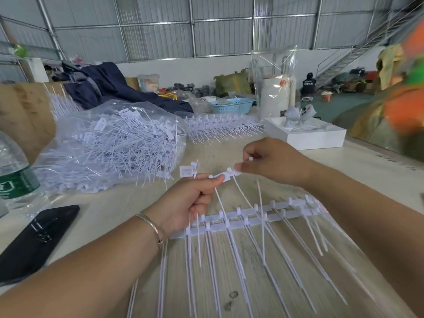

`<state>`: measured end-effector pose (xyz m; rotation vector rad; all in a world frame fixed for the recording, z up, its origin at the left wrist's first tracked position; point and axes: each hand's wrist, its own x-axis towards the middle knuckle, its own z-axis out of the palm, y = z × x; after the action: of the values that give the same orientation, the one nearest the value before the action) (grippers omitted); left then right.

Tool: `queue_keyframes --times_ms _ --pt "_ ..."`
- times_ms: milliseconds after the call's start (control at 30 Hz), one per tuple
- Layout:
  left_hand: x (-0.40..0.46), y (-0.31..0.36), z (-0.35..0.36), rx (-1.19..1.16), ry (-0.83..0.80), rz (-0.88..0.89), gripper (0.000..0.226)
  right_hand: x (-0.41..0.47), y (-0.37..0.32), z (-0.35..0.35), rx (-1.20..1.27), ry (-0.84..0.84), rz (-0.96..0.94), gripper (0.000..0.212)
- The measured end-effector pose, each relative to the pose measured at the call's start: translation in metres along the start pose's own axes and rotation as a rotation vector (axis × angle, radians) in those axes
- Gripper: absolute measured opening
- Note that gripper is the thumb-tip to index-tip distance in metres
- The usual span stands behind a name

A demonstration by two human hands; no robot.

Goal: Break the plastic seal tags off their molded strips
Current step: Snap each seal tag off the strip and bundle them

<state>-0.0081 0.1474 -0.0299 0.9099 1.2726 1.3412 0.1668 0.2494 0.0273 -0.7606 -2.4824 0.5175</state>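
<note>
**Both hands pinching a tag above the strips**

The left hand [190,203] has its fingers curled, with thumb and forefinger pinching one end of a white tag [226,175]. Several thin white tails hang from the same grip, passing down below the curled fingers. A few more tag heads [189,170] stick up just beyond the left fingertips.

The right hand [273,161] pinches the other end of the same tag between thumb and forefinger; its remaining fingers are curled. The two sets of fingertips are close together, with the tag bridging them.

Below both hands, nearer the person than the fingers, two molded strips [247,218] lie side by side on the table [367,166]. Their long thin tails fan out toward the person. The right forearm covers the strips' far end.

Beyond the left fingers lies a clear bag [110,145] full of loose tags. To the left of the left wrist rests a dark phone [39,239], and further left stands a water bottle [13,175]. Beyond the right fingers sits a white box [314,136]
</note>
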Motion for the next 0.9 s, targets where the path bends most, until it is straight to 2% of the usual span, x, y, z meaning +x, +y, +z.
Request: queue_keyframes --times_ms 133,233,300,400,600,700,767,900 --pt "0.000 -0.001 0.006 -0.179 0.092 -0.038 0.014 0.012 -0.004 0.003 -0.150 -0.147 0.090 0.045" --pt "-0.004 -0.009 0.008 -0.283 0.110 -0.032 0.015 0.009 0.003 0.022 -0.023 -0.182 0.125 0.039" --pt "-0.010 -0.015 0.008 -0.355 0.083 -0.020 0.016 0.000 0.010 0.039 0.153 -0.120 0.094 0.037" --pt "-0.019 -0.017 0.010 -0.340 0.034 0.005 0.015 -0.015 0.020 0.059 0.368 0.010 0.079 0.042" --pt "-0.033 -0.011 0.013 -0.317 -0.076 0.019 0.016 -0.027 0.019 0.053 0.488 0.060 0.085 0.048" --pt "-0.033 -0.008 0.008 -0.258 -0.001 0.048 0.011 -0.028 0.016 0.055 0.530 0.080 0.063 0.047" --pt "-0.031 -0.007 0.003 -0.209 0.071 0.064 0.017 -0.027 0.018 0.057 0.481 0.111 0.026 0.053" --pt "-0.029 -0.009 -0.002 -0.205 0.180 0.063 0.031 -0.027 0.021 0.061 0.364 0.177 -0.039 0.036"
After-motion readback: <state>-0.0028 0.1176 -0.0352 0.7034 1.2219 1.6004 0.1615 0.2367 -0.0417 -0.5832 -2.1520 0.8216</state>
